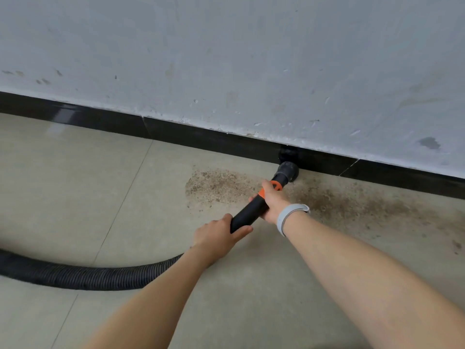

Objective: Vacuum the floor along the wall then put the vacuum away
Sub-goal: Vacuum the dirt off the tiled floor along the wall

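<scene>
While both hands grip the black vacuum wand (247, 212), the vacuuming step looks to be under way, with putting the machine away not yet begun. Beyond the hands rises the grey wall (226, 59), scuffed and chipped along its foot, and under it runs the black skirting (201, 136). Below the arms spreads the tiled floor (75, 185), pale beige. Out past the left arm the ribbed black hose (75, 275) trails away along the tiles. On either side of the right hand (273, 205) lies brown gritty dust (221, 185), thick to its left and thinner to its right. The left hand (219, 235) wraps the wand's rear end; the right, wearing a pale wristband (289, 216), clasps it just behind the orange collar (270, 188). Ahead of the right hand the round nozzle (288, 171) sits at the skirting. Next, I judge, the nozzle wants sweeping sideways through the dust, kept low against the floor.
</scene>
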A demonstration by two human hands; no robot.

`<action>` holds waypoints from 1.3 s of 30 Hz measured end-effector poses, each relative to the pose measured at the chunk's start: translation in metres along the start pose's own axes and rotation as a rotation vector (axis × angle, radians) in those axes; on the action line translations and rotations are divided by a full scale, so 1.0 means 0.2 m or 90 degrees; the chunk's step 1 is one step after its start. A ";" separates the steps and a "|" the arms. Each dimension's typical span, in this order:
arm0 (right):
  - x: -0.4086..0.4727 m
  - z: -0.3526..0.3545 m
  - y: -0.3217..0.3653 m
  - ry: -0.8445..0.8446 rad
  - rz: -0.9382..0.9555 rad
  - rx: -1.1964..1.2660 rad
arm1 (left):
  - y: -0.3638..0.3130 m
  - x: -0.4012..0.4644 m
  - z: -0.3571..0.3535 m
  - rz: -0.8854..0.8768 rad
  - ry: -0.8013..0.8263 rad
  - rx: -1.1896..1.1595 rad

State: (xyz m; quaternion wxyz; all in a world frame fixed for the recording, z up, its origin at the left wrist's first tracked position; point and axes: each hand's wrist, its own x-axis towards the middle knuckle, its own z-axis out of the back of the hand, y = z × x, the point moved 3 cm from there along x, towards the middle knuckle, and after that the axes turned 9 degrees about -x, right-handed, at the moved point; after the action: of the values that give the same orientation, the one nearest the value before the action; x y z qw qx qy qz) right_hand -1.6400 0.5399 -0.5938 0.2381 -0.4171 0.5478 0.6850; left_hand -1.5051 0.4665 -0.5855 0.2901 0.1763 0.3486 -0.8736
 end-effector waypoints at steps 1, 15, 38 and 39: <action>0.01 0.01 0.00 0.001 0.002 -0.007 | 0.00 -0.01 -0.01 0.002 -0.011 -0.005; -0.24 -0.74 -0.17 0.271 0.008 -0.060 | 0.48 -0.30 0.28 0.176 -0.226 -0.273; -0.43 -0.85 -0.26 0.291 -0.033 -0.154 | 0.60 -0.43 0.33 0.166 -0.165 -0.339; -0.42 -0.82 -0.25 0.285 -0.031 -0.151 | 0.58 -0.42 0.33 0.160 -0.160 -0.328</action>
State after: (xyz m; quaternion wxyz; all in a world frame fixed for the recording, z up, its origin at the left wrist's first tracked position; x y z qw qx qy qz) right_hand -1.5046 0.4090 -0.5597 0.0769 -0.5966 0.4923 0.6292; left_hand -1.3746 0.3847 -0.5557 0.4720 0.0291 0.4955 -0.7286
